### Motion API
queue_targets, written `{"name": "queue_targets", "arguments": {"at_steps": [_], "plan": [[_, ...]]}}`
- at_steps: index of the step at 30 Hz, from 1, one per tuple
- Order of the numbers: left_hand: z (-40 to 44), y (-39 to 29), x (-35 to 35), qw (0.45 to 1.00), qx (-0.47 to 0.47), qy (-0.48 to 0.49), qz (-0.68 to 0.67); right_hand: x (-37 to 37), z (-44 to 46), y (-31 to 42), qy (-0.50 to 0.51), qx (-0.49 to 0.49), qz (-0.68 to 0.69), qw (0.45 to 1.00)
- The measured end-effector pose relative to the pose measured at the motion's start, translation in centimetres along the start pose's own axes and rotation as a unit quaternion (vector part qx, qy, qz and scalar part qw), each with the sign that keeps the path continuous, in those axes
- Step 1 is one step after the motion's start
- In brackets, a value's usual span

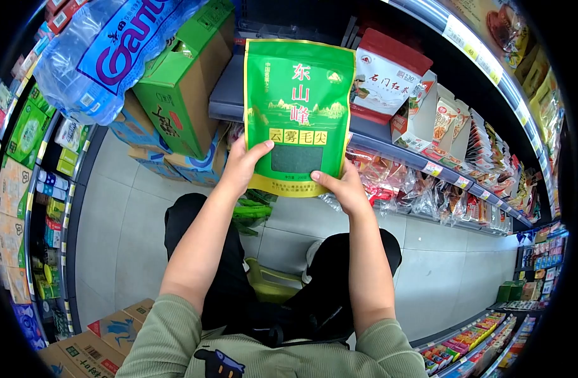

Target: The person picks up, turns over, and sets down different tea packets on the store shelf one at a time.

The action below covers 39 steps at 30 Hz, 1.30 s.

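Gripping a green pouch (296, 110) from both sides in the head view: left hand (240, 165) clamped on the lower left edge, right hand (344, 188) clamped near the bottom right corner, thumbs in front, fingers mostly hidden behind. Held up in front of the dark shelf (225, 94), pretty much upright.

Biggest worry, probably: a floppy or twisting top half, because of such a low grip. Maybe a slip too, from one loosened thumb. Also possible: a knock against the red pouch (390, 72) from any swing right, or against the green carton (183, 94) from a swing left. Actual gaps hard to judge from above. Snag risk lower down as well, with clear packets (396, 189) bulging below the shelf edge (390, 151), near the right hand.

Room-wise: tight ahead, freer back toward the knees (187, 220), plus bare floor (437, 268) off to the right.
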<state>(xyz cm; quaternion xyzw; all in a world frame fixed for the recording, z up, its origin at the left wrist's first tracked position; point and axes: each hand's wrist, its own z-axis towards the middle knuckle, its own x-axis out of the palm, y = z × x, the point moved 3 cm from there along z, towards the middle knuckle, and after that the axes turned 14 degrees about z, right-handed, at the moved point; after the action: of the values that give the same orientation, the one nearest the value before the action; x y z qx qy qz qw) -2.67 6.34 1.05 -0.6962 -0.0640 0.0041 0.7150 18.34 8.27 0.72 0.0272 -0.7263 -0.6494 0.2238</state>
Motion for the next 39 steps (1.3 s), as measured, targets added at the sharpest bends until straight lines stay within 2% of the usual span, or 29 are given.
{"name": "queue_targets", "arguments": {"at_steps": [39], "plan": [[0.09, 0.04, -0.02, 0.999, 0.048, -0.011, 0.016, -0.1, 0.17, -0.54, 0.012, -0.003, 0.006, 1.0]]}}
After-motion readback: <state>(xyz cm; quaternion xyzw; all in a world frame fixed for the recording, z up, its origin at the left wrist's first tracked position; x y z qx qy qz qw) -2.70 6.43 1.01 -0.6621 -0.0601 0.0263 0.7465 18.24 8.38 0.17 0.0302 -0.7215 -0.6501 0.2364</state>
